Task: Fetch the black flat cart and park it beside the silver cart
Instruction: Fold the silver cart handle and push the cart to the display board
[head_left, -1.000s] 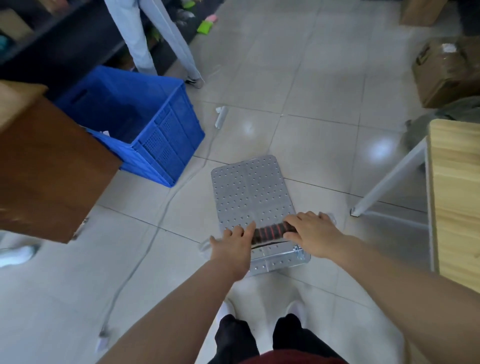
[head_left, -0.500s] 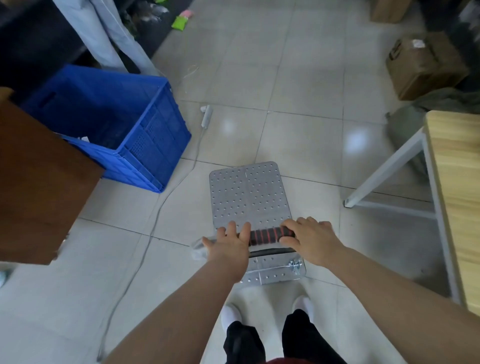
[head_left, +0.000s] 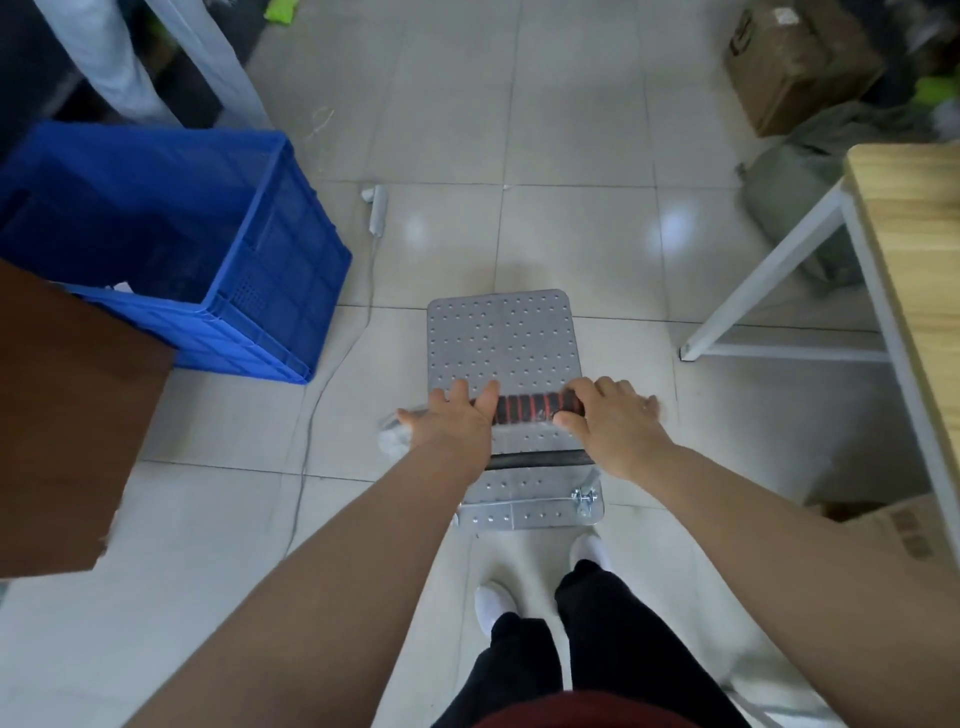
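A silver flat cart (head_left: 501, 343) with a perforated metal deck stands on the tiled floor straight ahead of me. Its handle bar (head_left: 530, 408) has a black-and-red ribbed grip. My left hand (head_left: 449, 423) is closed over the left end of the bar and my right hand (head_left: 610, 423) over the right end. No black flat cart shows in this view.
A blue plastic crate (head_left: 208, 249) sits left of the cart, a brown cabinet (head_left: 67, 415) nearer left. A grey cable (head_left: 311, 415) and power strip (head_left: 375, 208) lie between. A wooden table with white legs (head_left: 769, 270) is right; cardboard box (head_left: 789, 62) and a person's legs (head_left: 109, 62) are beyond.
The silver cart has turned from angled left to pointing straight ahead and rolled forward with me. The crate and cabinet have slid left in view; both hands stay on the handle.
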